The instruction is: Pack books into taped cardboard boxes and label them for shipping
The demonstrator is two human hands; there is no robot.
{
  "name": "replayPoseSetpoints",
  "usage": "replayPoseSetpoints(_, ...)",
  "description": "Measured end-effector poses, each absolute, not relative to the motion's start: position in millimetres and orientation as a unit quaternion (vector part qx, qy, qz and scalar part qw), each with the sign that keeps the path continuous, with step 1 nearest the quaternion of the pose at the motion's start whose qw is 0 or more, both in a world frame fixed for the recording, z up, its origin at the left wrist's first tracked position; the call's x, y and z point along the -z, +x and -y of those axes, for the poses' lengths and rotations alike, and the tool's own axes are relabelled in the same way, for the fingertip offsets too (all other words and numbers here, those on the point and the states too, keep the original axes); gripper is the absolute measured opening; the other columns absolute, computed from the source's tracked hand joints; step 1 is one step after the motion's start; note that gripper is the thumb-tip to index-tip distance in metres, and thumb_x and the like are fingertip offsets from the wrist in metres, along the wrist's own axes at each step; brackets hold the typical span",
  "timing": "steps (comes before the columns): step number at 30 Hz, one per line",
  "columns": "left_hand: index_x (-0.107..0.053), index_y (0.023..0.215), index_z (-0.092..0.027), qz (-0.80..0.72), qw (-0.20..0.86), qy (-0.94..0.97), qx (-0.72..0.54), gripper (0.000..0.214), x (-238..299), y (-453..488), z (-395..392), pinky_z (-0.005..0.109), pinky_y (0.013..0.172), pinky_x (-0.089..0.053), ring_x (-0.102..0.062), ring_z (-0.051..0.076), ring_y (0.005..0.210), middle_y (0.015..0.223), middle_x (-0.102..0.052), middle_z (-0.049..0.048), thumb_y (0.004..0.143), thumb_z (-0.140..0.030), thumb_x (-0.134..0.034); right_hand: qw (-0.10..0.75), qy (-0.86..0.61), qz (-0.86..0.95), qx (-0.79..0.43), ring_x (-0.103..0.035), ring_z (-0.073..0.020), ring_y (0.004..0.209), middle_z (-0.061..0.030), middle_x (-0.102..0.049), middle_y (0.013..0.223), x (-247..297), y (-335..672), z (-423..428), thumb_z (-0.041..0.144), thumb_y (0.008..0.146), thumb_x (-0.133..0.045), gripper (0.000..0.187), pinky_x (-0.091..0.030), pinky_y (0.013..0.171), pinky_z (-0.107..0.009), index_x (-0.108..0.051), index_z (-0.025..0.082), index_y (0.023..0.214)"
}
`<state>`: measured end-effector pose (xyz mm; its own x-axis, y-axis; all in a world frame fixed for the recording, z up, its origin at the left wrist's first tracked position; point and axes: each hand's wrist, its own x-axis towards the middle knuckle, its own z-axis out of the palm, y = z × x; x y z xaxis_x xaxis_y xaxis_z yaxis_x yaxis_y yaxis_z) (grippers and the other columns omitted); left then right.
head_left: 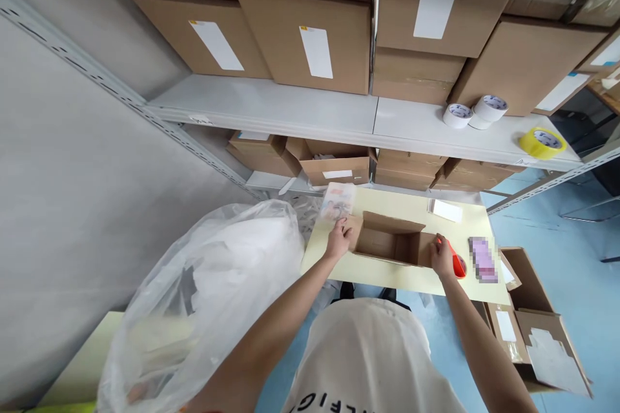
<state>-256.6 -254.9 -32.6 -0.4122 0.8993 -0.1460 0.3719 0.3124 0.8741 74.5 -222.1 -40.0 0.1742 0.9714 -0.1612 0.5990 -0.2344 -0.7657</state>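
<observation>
On the pale yellow table an open cardboard box (391, 240) stands with its top flaps up and no contents visible inside. The fingers of my left hand (339, 240) close on its left end flap. At the opposite end my right hand (441, 257) grips the right flap, with the fingertips partly hidden. Right beside that hand lies a red tape dispenser (458, 263), partly covered by it. Behind my left hand is a clear plastic packet (338, 201) with printing on it.
A pixelated purple item (483, 260) and a white card (446, 210) lie on the table (411, 276). Left stands a big translucent plastic bag (242, 251). Opened cartons (527, 310) sit at the right. A shelf (334, 110) ahead bears boxes, white tape rolls (458, 116) and a yellow roll (541, 143).
</observation>
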Motion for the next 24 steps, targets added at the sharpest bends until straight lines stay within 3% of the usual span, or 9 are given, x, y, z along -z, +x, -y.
replayPoseSetpoints(3,-0.059,0.118,-0.02,-0.749,0.248,0.511,-0.342,0.04,17.6,-254.6,258.4,0.05,0.112,-0.031,-0.044,0.033,0.131,0.128,-0.058,0.013,0.078,-0.016,-0.062,0.239,-0.696,0.655,-0.169,-0.051,-0.037,0.12,-0.0163,-0.058,0.131,31.9,72.0,224.4,0.029,0.083,-0.048,0.044,-0.04,0.096,-0.054,-0.056,0.021,0.126)
replayPoseSetpoints(6,-0.068,0.089,-0.023,-0.702,0.247,0.619,-0.25,0.013,3.5,-255.5,255.2,0.054,0.12,-0.013,-0.046,0.035,0.131,0.112,-0.067,0.0102,0.08,-0.016,-0.062,0.123,-0.612,0.766,-0.154,-0.057,-0.0362,0.111,-0.0184,-0.064,0.119,18.3,72.4,222.3,0.018,0.085,-0.048,0.027,-0.042,0.091,-0.05,-0.068,0.021,0.103)
replayPoseSetpoints(7,-0.068,0.078,-0.023,-0.684,0.257,0.645,-0.224,0.007,0.7,-256.4,252.4,0.054,0.12,-0.012,-0.052,0.034,0.125,0.1,-0.069,0.0096,0.08,-0.018,-0.063,0.074,-0.59,0.784,-0.179,-0.061,-0.035,0.104,-0.0186,-0.068,0.108,14.7,72.1,220.5,0.018,0.085,-0.049,0.023,-0.044,0.087,-0.048,-0.069,0.021,0.096)
replayPoseSetpoints(9,-0.065,0.068,-0.023,-0.666,0.283,0.662,-0.195,0.013,-0.4,-258.8,246.9,0.053,0.119,-0.018,-0.06,0.035,0.115,0.087,-0.07,0.0096,0.076,-0.03,-0.071,-0.009,-0.572,0.786,-0.234,-0.066,-0.0336,0.091,-0.0166,-0.07,0.09,11.3,70.4,217.4,0.028,0.087,-0.053,0.017,-0.046,0.079,-0.045,-0.069,0.021,0.09)
replayPoseSetpoints(12,-0.07,0.087,-0.021,-0.669,0.333,0.644,-0.167,0.039,9.4,-261.8,247.8,0.048,0.111,-0.035,-0.059,0.039,0.118,0.107,-0.071,0.0149,0.065,-0.052,-0.078,-0.056,-0.586,0.747,-0.308,-0.068,-0.0372,0.096,-0.0183,-0.069,0.107,17.8,66.3,221.0,0.051,0.083,-0.061,0.04,-0.048,0.078,-0.046,-0.065,0.02,0.108)
replayPoseSetpoints(14,-0.063,0.118,-0.019,-0.664,0.365,0.633,-0.158,0.079,22.0,-261.4,257.6,0.045,0.108,-0.038,-0.048,0.042,0.132,0.137,-0.057,0.0196,0.052,-0.058,-0.084,-0.036,-0.597,0.718,-0.355,-0.062,-0.042,0.114,-0.0235,-0.055,0.135,29.3,63.8,231.3,0.055,0.072,-0.072,0.071,-0.049,0.086,-0.048,-0.055,0.017,0.13)
replayPoseSetpoints(17,-0.033,0.149,-0.012,-0.643,0.397,0.633,-0.166,0.13,42.6,-256.4,279.0,0.047,0.114,-0.032,-0.021,0.043,0.147,0.159,-0.024,0.025,0.038,-0.053,-0.09,0.039,-0.606,0.685,-0.402,-0.042,-0.0425,0.137,-0.025,-0.025,0.158,51.6,60.0,253.5,0.053,0.057,-0.082,0.117,-0.044,0.102,-0.049,-0.025,0.015,0.152)
replayPoseSetpoints(20,-0.012,0.156,-0.012,-0.637,0.428,0.612,-0.192,0.14,57.1,-250.2,293.1,0.045,0.117,-0.03,-0.017,0.038,0.149,0.162,-0.012,0.0237,0.045,-0.045,-0.09,0.134,-0.599,0.669,-0.419,-0.029,-0.0366,0.146,-0.0219,-0.018,0.161,68.4,55.7,268.9,0.05,0.057,-0.083,0.132,-0.035,0.113,-0.049,-0.003,0.016,0.157)
replayPoseSetpoints(24,-0.01,0.157,-0.018,-0.647,0.452,0.566,-0.24,0.135,64.0,-244.9,288.2,0.044,0.115,-0.035,-0.035,0.036,0.143,0.159,-0.028,0.019,0.05,-0.037,-0.091,0.195,-0.597,0.646,-0.433,-0.034,-0.0348,0.144,-0.0183,-0.031,0.158,69.9,51.5,261.1,0.047,0.061,-0.082,0.127,-0.034,0.114,-0.051,-0.004,0.02,0.157)
